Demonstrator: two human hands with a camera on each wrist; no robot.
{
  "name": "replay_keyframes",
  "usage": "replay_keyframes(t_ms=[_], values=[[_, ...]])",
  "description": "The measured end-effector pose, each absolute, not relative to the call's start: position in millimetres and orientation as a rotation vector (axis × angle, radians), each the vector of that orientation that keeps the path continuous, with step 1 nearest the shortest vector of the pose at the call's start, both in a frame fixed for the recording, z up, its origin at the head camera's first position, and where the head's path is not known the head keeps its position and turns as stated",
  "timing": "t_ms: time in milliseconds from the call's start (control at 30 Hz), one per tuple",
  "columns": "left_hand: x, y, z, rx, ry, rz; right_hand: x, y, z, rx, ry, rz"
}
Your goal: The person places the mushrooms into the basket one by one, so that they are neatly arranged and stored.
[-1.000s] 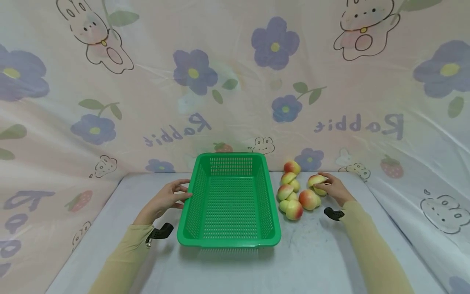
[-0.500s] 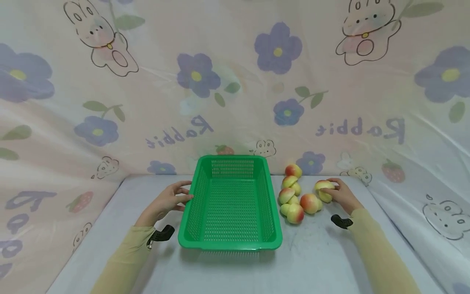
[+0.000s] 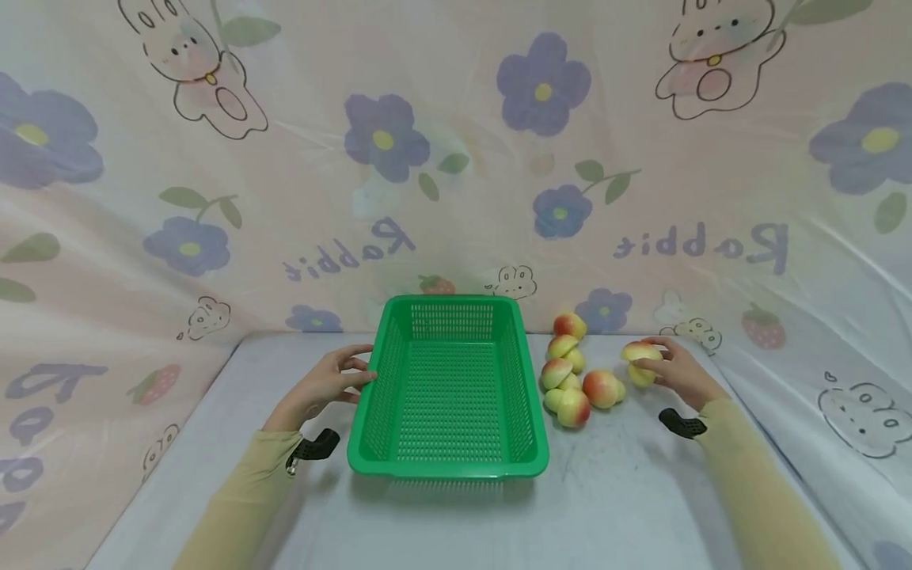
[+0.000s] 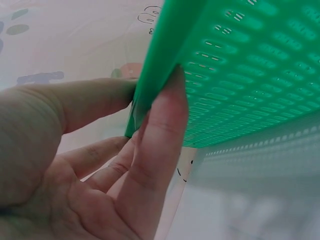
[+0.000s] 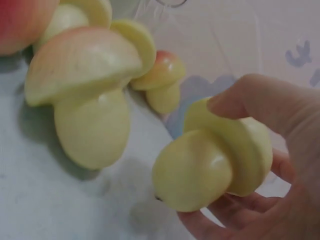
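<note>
A green plastic basket [image 3: 449, 467] with slotted walls stands in the middle of the table. My left hand [image 3: 328, 388] holds its left rim; in the left wrist view, thumb and fingers [image 4: 160, 140] lie on either side of the rim. With the right hand [image 3: 677, 372] I hold a toy mushroom [image 5: 192, 170] by its cap, thumb on one side and fingers on the other. Its thick yellow stem points away from the palm. Left of that hand lies another mushroom [image 3: 602, 388] with a reddish cap.
Several more toy mushrooms [image 3: 572, 408] lie in a row along the basket's right side, the farthest mushroom [image 3: 569, 324] close to the back cloth [image 3: 456, 158]. The white table [image 3: 606, 499] ends at that rabbit-and-flower cloth.
My right hand has moved to the right with the mushroom, away from the others. The left hand stays at the basket's rim, and the basket keeps its place.
</note>
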State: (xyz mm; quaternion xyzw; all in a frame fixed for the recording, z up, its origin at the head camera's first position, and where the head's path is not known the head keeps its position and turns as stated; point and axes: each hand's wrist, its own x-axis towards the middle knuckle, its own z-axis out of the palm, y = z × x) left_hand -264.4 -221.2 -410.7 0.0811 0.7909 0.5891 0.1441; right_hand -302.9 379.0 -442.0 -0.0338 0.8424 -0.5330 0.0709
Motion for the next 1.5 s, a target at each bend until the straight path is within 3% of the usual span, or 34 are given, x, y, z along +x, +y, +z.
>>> replay_keyframes(t_ms=[767,1500], values=[[-266,-222,-412,0.198,2.266,1.715,-302,325,-379,-0.242,2.404,-1.6],[-266,-222,-413,0.221,2.235,1.726,-315,248,-356,-0.414,2.248,-1.676]])
